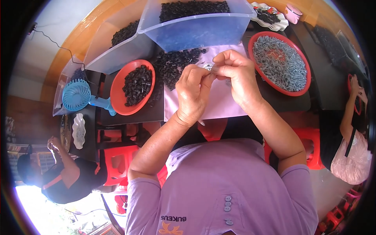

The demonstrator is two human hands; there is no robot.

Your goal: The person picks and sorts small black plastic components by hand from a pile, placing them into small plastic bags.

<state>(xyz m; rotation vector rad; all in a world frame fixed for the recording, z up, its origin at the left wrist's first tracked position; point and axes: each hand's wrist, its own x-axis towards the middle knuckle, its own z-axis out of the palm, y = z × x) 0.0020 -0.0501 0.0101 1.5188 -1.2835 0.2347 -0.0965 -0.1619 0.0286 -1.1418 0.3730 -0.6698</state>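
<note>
My left hand and my right hand meet at the fingertips above a pink cloth on the dark table. Both are closed in a pinch. Whatever lies between the fingers is too small and covered to make out. Just beyond the left fingers, a heap of small black plastic pieces spreads over the cloth's edge and the table. A round pale print with dark marks shows behind the fingertips.
An orange bowl of black pieces stands left, near a blue handheld fan. To the right is a red basin of small grey pieces. Clear plastic bins stand behind. Other people sit at both sides.
</note>
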